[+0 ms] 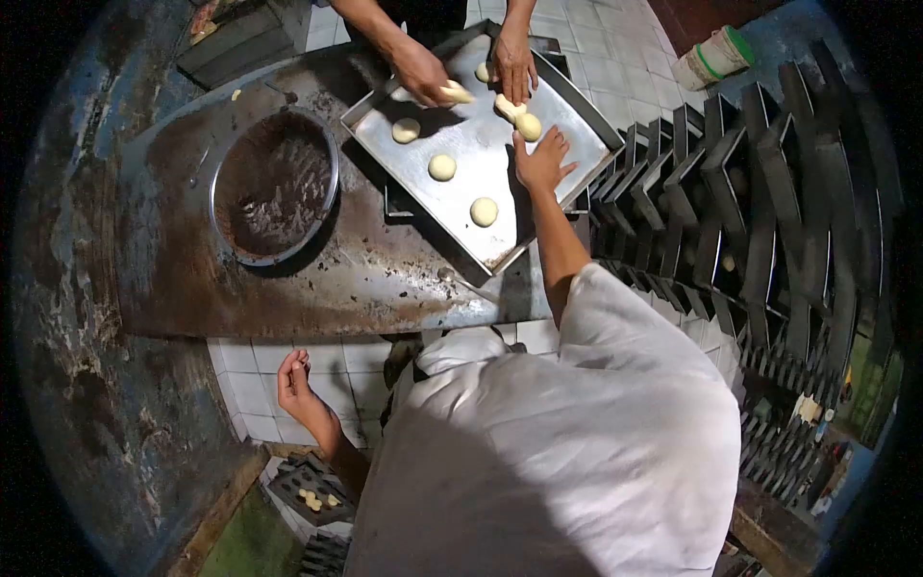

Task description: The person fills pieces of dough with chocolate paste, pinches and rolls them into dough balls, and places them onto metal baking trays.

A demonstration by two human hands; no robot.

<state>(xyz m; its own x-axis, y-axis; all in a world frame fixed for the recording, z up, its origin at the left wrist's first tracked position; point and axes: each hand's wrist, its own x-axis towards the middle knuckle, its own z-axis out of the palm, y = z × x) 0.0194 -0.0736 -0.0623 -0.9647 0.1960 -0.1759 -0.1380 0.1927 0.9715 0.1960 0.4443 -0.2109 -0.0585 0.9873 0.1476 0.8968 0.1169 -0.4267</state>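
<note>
My right hand [546, 162] lies over the metal tray [524, 197], fingers spread and open. Just beyond its fingertips is a pale dough ball [528, 127], close to a flattened dough piece [508, 108]. I cannot tell whether my fingers touch the ball. Other round dough balls sit apart on the tray, among them one in the middle [442, 167] and one nearer me [484, 212]. My left hand [296, 383] hangs off the table's near edge with its fingers curled closed, and no object shows in it.
Across the tray, a co-worker's hand [421, 75] holds a dough piece [457, 92]; their other hand [514, 67] presses near the flattened piece. A large bowl [332, 197] with dark contents stands on the worn table [173, 260]. Stacked trays [711, 183] rise at right. A spoon [461, 280] lies nearby.
</note>
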